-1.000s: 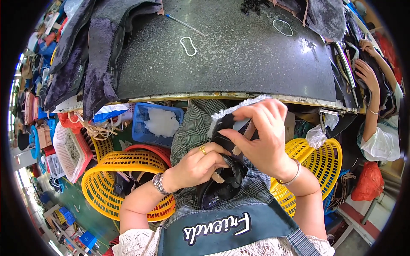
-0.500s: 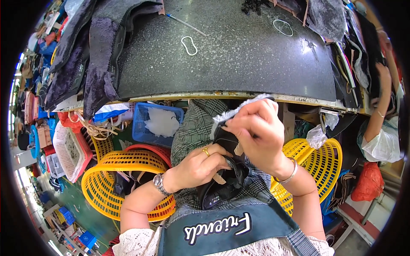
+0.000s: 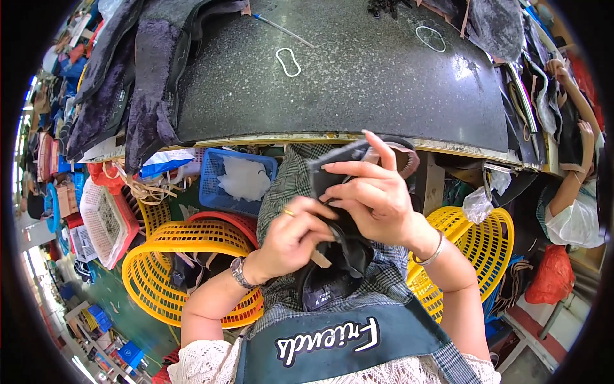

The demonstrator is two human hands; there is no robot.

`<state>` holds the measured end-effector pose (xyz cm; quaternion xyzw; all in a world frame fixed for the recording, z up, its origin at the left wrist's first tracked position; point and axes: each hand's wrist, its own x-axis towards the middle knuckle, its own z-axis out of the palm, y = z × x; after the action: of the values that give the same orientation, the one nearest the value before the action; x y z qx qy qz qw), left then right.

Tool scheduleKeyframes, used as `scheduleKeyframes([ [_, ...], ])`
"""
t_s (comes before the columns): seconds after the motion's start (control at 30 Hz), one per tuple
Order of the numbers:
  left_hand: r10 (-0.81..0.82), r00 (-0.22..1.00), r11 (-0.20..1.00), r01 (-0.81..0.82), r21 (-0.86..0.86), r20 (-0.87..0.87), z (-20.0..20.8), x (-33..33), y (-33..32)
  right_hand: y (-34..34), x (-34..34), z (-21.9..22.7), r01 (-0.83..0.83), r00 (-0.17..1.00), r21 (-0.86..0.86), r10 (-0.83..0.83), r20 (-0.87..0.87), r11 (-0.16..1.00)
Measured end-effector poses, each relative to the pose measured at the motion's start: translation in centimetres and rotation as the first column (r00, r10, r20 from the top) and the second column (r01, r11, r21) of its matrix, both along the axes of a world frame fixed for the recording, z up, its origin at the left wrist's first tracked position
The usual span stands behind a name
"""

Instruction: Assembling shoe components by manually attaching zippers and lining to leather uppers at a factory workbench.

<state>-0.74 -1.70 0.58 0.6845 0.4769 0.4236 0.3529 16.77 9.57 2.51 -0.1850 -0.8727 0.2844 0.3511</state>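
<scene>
Over my lap I hold a limp black piece [image 3: 348, 253] that looks like a boot upper, with a small tan tab on it. My left hand [image 3: 297, 233] pinches its near part with bent fingers, slightly blurred. My right hand [image 3: 377, 201] grips the far part between thumb and fingers, its index finger raised. Beyond the right fingers the piece shows a flat dark face and a pinkish rim near the table edge. Its lower end, bearing a printed label, rests against my dark apron [image 3: 256, 345]. Both hands hide much of its middle.
On the dark speckled table [image 3: 345, 96] lie a pen [image 3: 281, 29], two white loops and plush-lined dark pieces [image 3: 150, 83] at the left. Yellow baskets [image 3: 185, 237] flank my lap, and a blue basket [image 3: 211, 179] stands under the table edge. Another person's arm [image 3: 575, 166] is at the far right.
My right hand has opened out from a tight fist and lifted its index finger. The far part has turned, so the pale fluffy edge no longer shows. My left hand has shifted slightly.
</scene>
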Motion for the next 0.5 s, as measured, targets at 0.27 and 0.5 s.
scheduleKeyframes([
  [0.27,0.346,0.73,0.938,-0.262,-0.227,0.589,-0.2,0.0,-0.9,-1.2,-0.3,1.4,-0.243,0.964,-0.479,0.266,-0.02,0.844],
  [0.5,0.456,0.606,0.888,-0.255,-0.384,0.651,-0.7,0.1,-1.2,-2.4,-0.2,2.2,-0.074,0.983,-0.775,0.176,0.048,0.628],
])
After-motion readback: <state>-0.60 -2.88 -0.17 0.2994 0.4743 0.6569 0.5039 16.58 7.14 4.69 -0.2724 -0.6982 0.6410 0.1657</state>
